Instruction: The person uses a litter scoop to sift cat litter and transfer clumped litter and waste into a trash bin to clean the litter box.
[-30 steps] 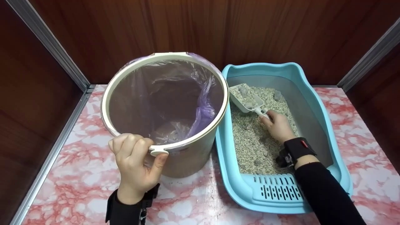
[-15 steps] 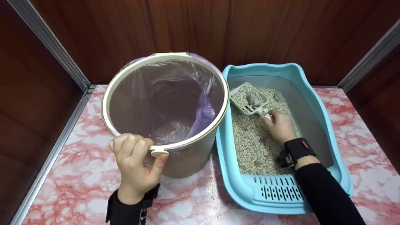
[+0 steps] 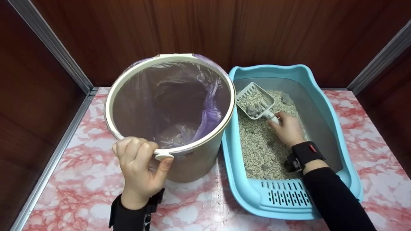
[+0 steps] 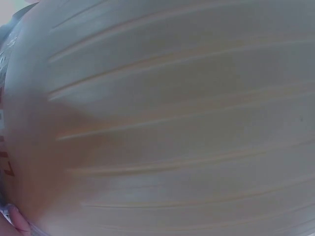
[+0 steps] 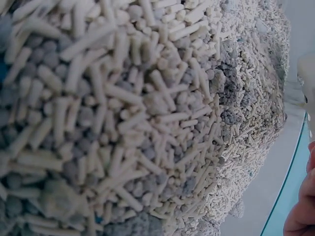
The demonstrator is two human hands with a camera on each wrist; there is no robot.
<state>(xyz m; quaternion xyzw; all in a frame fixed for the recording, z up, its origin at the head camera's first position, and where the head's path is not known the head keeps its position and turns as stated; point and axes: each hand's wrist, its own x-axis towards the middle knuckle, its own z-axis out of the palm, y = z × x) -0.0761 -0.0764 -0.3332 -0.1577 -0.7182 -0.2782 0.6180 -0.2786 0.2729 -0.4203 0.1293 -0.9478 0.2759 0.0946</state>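
Observation:
My left hand (image 3: 136, 166) grips the front rim of a round bin (image 3: 192, 165), thumb outside by a small white tab. A thin purple bag (image 3: 210, 118) lines the bin. In the left wrist view the ribbed bin wall (image 4: 187, 113) fills the picture. My right hand (image 3: 289, 130) holds the handle of a white slotted litter scoop (image 3: 271, 101), which is over the litter at the far left of the blue litter box (image 3: 236, 179). Grey clumps (image 3: 253, 110) and some pellets lie in the scoop near its handle. The right wrist view shows pellet litter (image 5: 128, 113) close up, fingers at its right edge.
Another grey clump (image 3: 285, 98) lies at the litter's far right. More dark lumps dot the litter nearer the front. The box has a slotted front step (image 3: 287, 194). Bin and box stand side by side on a red-and-white marbled surface (image 3: 80, 179), with brown panels (image 3: 205, 29) around.
The scoop has tilted back and levelled, its slots now showing. The clumps have slid toward the handle and there is less litter in it. The left hand and bin have stayed put.

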